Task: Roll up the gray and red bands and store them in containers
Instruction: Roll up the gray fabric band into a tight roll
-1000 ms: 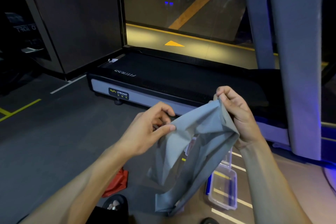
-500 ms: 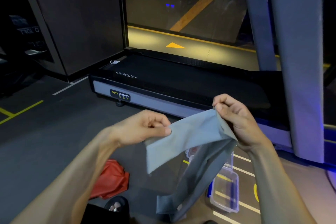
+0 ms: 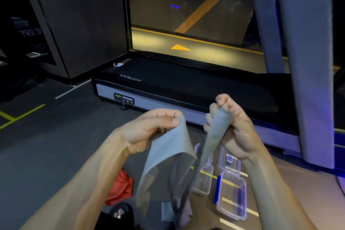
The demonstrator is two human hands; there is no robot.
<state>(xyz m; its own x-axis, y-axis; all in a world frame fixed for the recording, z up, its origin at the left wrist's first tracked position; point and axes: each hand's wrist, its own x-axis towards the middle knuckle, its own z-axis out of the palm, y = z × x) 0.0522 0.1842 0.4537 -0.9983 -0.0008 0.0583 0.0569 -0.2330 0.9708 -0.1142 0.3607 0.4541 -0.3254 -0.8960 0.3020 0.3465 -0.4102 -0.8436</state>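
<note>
At frame centre, both hands' fingers pinch the gray band [image 3: 168, 155], left hand [image 3: 149, 129] and right hand [image 3: 233, 127]; thin, limp, light, it seems best rolled from 1 end.

Gray band [image 3: 168, 157] hangs unrolled above clear containers [image 3: 230, 195]; red band [image 3: 121, 188] lies crumpled left of them.

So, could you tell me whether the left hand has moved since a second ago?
Yes. The left hand has risen slightly toward the treadmill, pinching the gray band.
</note>
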